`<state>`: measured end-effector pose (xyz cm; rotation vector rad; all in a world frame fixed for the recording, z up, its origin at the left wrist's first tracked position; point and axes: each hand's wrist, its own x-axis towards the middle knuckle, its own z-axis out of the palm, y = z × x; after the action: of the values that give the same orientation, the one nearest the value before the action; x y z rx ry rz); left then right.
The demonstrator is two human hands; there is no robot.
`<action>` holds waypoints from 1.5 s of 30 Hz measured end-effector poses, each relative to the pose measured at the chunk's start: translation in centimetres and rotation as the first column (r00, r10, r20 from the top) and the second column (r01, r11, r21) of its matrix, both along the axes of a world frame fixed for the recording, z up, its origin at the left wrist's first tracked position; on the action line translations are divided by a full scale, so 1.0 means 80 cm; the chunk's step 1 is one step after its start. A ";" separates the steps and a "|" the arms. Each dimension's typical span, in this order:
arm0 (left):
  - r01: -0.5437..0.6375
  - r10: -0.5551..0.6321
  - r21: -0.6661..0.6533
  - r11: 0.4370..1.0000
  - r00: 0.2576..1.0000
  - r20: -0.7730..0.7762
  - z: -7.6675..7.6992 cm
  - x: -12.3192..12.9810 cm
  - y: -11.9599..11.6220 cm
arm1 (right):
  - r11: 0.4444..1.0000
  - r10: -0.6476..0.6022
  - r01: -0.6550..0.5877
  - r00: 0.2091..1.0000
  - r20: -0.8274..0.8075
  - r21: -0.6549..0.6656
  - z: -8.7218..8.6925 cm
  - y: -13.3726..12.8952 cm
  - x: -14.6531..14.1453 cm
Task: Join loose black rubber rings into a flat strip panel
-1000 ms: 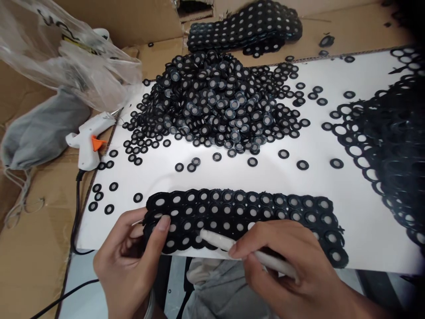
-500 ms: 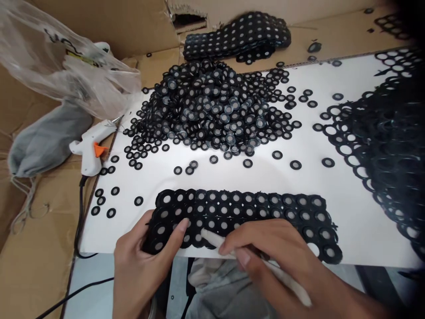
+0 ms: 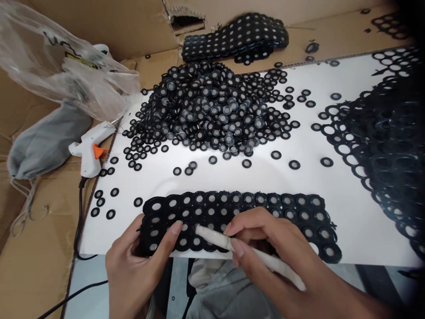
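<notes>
A black strip (image 3: 232, 199) with rows of pale round centres lies along the front edge of the white board (image 3: 159, 177). Its left end is gripped by my left hand (image 3: 136, 261), thumb on top and fingers beneath. My right hand (image 3: 272, 248) holds a white pen-like tool (image 3: 212, 236) whose tip rests at or just above the strip, right of my left thumb. Behind the strip rises a heap of small black rings (image 3: 206, 106) with pale centres, several of them scattered loose around it.
At the left are a white glue gun (image 3: 90, 148) with an orange trigger, a grey pouch (image 3: 46, 139) and a clear plastic bag (image 3: 96, 79). Stacked dotted strips (image 3: 232, 37) lie at the back. Black perforated sheets (image 3: 388, 146) pile up on the right.
The left end of the strip has shifted left and looks flatter, with my left hand moving along. The tool tip has moved slightly left and up.
</notes>
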<state>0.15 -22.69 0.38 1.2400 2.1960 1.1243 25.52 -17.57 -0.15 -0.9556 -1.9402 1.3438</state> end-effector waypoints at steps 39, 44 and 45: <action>-0.008 0.010 -0.131 0.991 1.000 0.019 -0.003 -0.021 -0.017 | 0.995 0.096 -0.093 0.994 0.053 -0.044 0.000 0.013 0.003; 0.027 -0.050 -0.246 0.969 0.995 -0.090 0.000 -0.020 -0.021 | 0.992 0.106 -0.100 0.992 0.072 -0.082 0.006 0.012 0.001; 0.076 -0.100 -0.273 0.959 0.992 -0.073 0.001 -0.017 -0.020 | 0.991 0.107 -0.100 0.991 0.075 -0.085 0.006 0.012 0.000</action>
<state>-1.18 -24.31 0.46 1.2715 2.2414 0.7190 25.51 -16.65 0.31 -0.9718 -2.0331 1.4736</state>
